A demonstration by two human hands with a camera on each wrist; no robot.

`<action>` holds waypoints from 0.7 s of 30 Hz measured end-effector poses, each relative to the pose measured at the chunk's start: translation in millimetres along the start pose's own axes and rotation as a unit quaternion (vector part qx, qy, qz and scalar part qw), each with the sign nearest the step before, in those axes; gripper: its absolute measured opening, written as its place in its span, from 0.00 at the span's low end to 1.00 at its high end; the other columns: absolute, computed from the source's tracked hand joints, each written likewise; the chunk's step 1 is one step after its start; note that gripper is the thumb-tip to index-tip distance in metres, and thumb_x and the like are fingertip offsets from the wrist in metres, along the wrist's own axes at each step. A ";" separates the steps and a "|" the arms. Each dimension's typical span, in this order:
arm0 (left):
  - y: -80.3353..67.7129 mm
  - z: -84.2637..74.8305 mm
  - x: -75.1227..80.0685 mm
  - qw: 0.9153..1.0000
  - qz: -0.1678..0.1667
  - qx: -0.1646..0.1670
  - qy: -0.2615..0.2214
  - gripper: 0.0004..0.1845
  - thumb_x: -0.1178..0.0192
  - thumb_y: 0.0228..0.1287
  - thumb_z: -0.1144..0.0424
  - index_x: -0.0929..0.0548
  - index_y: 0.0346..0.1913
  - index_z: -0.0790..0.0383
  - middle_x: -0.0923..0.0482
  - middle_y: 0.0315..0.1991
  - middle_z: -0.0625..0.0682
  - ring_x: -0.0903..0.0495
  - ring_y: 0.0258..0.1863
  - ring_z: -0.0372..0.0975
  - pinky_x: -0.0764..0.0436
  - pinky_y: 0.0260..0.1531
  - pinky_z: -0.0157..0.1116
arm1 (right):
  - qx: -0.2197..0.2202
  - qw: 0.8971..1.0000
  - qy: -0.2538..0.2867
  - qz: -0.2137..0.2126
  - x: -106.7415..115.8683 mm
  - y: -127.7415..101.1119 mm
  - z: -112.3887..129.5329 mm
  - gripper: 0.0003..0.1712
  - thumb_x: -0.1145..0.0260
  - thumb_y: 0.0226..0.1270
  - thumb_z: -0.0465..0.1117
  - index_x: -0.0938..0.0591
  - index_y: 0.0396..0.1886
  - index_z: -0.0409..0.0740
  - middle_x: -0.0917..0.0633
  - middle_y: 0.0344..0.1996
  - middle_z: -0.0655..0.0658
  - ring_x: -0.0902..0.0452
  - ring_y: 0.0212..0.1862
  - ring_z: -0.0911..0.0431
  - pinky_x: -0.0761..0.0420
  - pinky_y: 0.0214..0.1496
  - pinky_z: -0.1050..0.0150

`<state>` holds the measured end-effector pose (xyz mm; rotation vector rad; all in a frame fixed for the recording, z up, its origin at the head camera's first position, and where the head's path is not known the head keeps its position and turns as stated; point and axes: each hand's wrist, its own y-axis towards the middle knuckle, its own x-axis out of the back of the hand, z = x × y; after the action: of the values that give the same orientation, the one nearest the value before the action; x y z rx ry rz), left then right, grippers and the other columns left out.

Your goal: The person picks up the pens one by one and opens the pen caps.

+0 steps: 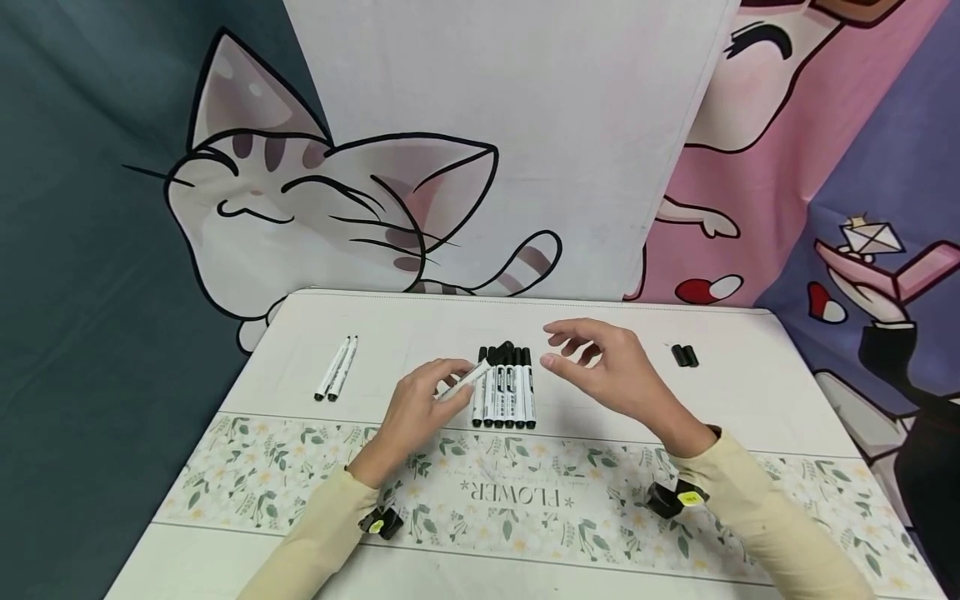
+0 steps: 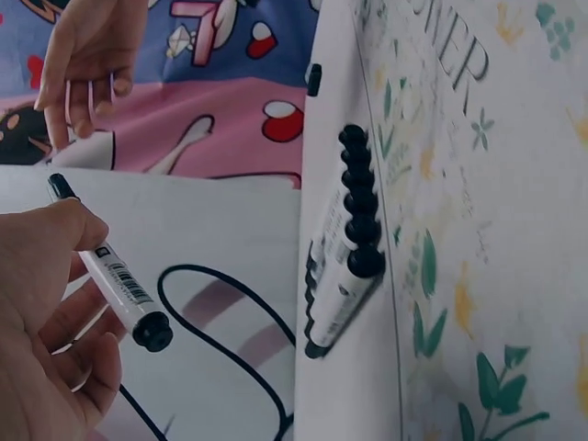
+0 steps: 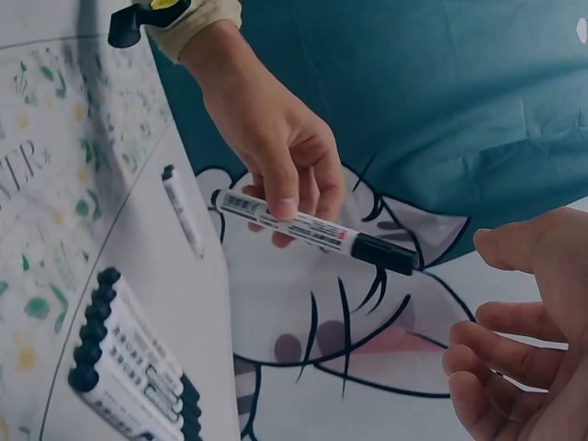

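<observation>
My left hand (image 1: 448, 382) pinches a white marker with a black cap (image 1: 467, 380) and holds it slanted just above the table, left of a row of several capped markers (image 1: 504, 388). The same marker (image 3: 310, 230) shows in the right wrist view, gripped between thumb and fingers, its cap pointing at my right hand. In the left wrist view the marker (image 2: 112, 268) lies across my left fingers. My right hand (image 1: 564, 352) hovers over the right end of the row with relaxed fingers and holds nothing.
Two more white markers (image 1: 337, 368) lie side by side at the table's left. Two small black caps (image 1: 684, 356) sit at the right rear. A floral runner (image 1: 525, 492) crosses the white table (image 1: 420, 321). Cartoon cat cloths hang behind.
</observation>
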<state>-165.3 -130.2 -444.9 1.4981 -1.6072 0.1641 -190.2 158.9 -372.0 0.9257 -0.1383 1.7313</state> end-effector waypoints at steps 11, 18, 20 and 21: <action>-12.1 -14.6 -1.7 0.999 0.003 -0.048 0.002 0.13 0.32 0.68 0.61 0.13 0.54 0.55 0.13 0.44 0.46 0.17 0.42 0.38 0.18 0.38 0.37 | 0.025 0.999 0.032 0.030 -20.2 -10.7 10.5 0.25 0.25 0.66 0.44 0.17 0.62 0.47 0.12 0.49 0.49 0.16 0.44 0.57 0.16 0.42 0.61; -17.5 -13.8 -11.2 0.998 0.017 -0.060 0.001 0.14 0.33 0.68 0.60 0.14 0.55 0.55 0.13 0.48 0.46 0.16 0.49 0.38 0.17 0.48 0.40 | 0.026 0.998 0.016 0.048 -32.4 -16.3 8.5 0.24 0.25 0.66 0.46 0.15 0.60 0.48 0.12 0.51 0.52 0.17 0.44 0.58 0.17 0.41 0.63; -18.0 -13.8 -12.4 0.998 0.018 -0.058 0.003 0.14 0.33 0.68 0.60 0.14 0.55 0.55 0.13 0.48 0.46 0.16 0.48 0.38 0.16 0.48 0.40 | 0.027 0.998 0.012 0.052 -34.4 -17.6 7.6 0.23 0.25 0.66 0.47 0.15 0.59 0.48 0.12 0.50 0.52 0.17 0.44 0.57 0.17 0.40 0.64; -18.2 -13.8 -12.9 0.998 0.019 -0.056 0.004 0.14 0.33 0.68 0.60 0.14 0.55 0.55 0.13 0.48 0.46 0.16 0.48 0.38 0.16 0.47 0.40 | 0.028 0.998 0.010 0.053 -35.3 -18.1 7.2 0.22 0.25 0.66 0.47 0.14 0.58 0.49 0.12 0.48 0.53 0.17 0.43 0.57 0.17 0.40 0.64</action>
<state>-144.7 -116.8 -453.9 1.3794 -1.6131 0.0994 -168.2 135.0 -395.9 0.9568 -0.1297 1.8500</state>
